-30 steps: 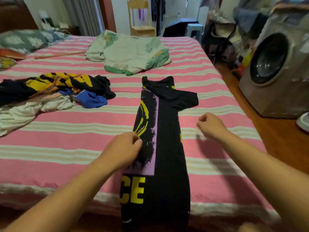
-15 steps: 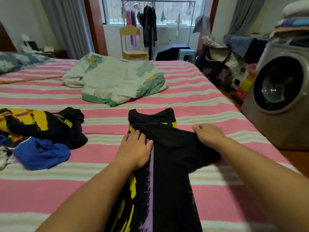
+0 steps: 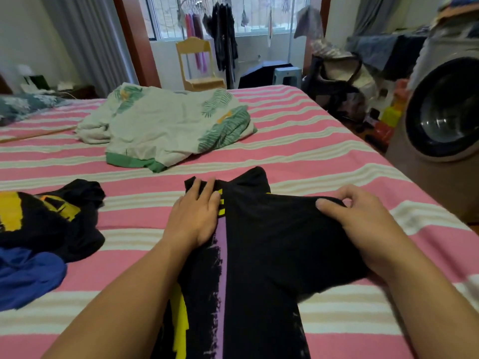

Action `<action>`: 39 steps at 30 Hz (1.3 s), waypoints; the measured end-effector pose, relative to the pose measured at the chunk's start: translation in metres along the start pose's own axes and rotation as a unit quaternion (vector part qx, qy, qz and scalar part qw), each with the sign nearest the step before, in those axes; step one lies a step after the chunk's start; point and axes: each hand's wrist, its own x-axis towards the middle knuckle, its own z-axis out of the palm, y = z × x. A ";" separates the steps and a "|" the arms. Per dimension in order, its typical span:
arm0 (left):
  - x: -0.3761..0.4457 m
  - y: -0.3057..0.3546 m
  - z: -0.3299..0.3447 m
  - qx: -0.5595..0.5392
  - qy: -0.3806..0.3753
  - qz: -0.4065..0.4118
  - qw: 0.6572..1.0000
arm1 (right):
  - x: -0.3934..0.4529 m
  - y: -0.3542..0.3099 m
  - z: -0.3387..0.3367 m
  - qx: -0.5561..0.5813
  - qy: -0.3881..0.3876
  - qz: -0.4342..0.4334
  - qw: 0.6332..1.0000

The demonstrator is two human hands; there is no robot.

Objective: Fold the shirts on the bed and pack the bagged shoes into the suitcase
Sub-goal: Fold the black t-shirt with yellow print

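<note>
A black shirt (image 3: 264,244) with purple and yellow print lies folded lengthwise on the pink striped bed (image 3: 324,151). My left hand (image 3: 194,216) presses flat on its left side near the collar, fingers straight. My right hand (image 3: 360,226) grips the right sleeve, thumb on top and fingers curled round the cloth. A heap of unfolded shirts (image 3: 39,229), black, yellow and blue, lies to the left. No suitcase or bagged shoes are in view.
A crumpled white and green leaf-print quilt (image 3: 168,128) lies further back on the bed. A washing machine (image 3: 443,130) stands right of the bed, with clutter behind it. A yellow chair (image 3: 199,66) and a blue stool (image 3: 287,76) stand beyond the bed's far edge.
Both hands moved up the shirt from its middle to the collar end. The left hand went flat on the cloth, and the right hand took hold of the right sleeve.
</note>
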 end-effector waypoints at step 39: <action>-0.140 0.122 -0.040 0.047 -0.163 -0.003 0.985 | -0.041 -0.008 -0.012 -0.208 -0.058 0.152 0.964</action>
